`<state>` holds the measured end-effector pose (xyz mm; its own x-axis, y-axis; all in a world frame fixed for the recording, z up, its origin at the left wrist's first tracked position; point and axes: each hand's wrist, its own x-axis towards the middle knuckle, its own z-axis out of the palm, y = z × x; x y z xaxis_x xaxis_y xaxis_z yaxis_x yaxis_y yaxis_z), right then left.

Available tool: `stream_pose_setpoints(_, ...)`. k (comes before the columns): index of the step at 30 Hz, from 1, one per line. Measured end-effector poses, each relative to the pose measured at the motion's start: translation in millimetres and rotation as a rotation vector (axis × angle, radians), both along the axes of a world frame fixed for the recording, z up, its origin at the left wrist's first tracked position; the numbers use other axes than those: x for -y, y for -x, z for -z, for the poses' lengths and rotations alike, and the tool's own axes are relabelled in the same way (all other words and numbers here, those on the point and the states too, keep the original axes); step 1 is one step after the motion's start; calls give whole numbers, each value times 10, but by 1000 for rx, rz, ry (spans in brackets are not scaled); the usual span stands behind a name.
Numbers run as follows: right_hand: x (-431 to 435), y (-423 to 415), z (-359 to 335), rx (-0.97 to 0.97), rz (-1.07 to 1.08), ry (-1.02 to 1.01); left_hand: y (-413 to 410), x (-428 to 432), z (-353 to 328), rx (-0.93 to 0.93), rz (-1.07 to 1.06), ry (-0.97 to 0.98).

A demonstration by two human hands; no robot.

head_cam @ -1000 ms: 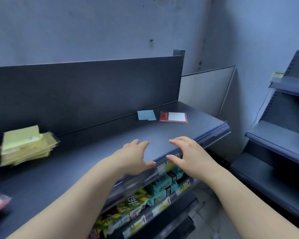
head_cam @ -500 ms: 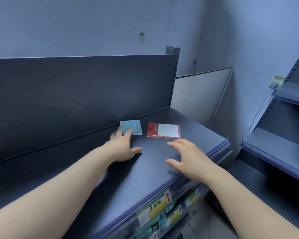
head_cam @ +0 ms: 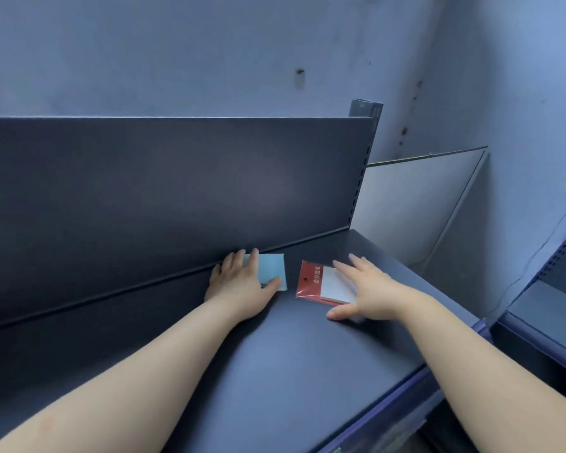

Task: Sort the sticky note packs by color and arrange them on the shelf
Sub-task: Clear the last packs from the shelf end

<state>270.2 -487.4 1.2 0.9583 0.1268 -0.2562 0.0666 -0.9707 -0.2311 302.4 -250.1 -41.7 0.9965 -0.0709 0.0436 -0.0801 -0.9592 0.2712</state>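
A thin, square, light-blue sticky note pack (head_cam: 272,271) lies flat at the back of the dark grey metal shelf (head_cam: 275,371), close to where the shelf meets its dark upright back panel (head_cam: 177,191). The left hand (head_cam: 239,286) rests on the pack's left part with its fingers laid out straight toward the back panel. Its thumb touches the pack's near edge. The hand is relaxed rather than clenched, pressing on the pack and not lifting it.

Just beside it to the right, apart by a narrow strip of bare shelf, lies a clear-wrapped white sticky note pack with a red printed header card (head_cam: 320,282), also flat and turned slightly askew. The right hand (head_cam: 369,289) is spread over the white end of this pack, fingers straight and splayed. Its thumb is down on the shelf at the pack's near corner, and nothing is clasped in it.

Both bare forearms reach in from the bottom of the view. Behind the shelf stands a blue-grey wall (head_cam: 209,53), with a pale grey panel (head_cam: 412,204) leaning in the corner. A second dark shelf unit (head_cam: 543,308) stands at the right.
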Motion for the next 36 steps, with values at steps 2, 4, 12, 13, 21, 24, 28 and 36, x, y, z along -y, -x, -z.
stream_pose_setpoints(2, 9, -135, 91, -12, -34, 35, 27, -3, -12, -2, -27, 16)
stream_pose_setpoints(4, -5, -225, 183, 15, -49, 60, 54, 1, -30, -14, -76, 39)
stream_pose_setpoints(12, -21, -233, 320, 173, -90, 62, 149, 40, -141, 1, -278, 232)
stream_pose_setpoints(13, -28, -210, 319, 208, -109, 74, 175, 48, -142, 34, -312, 276)
stream_pose_setpoints(21, -101, -58, 65, 140, -196, 15, 814, -24, -209, 147, -626, 815)
stream_pose_setpoints(24, -255, 96, 16, 116, -281, -31, 1159, -150, -231, 108, -734, 1139)
stream_pose_setpoints(28, -590, 355, -31, 61, -411, -138, 1705, -243, -325, 262, -843, 1537)
stream_pose_setpoints(36, -1234, 879, -97, 93, -473, -689, 2645, -500, -442, 668, -991, 1844)
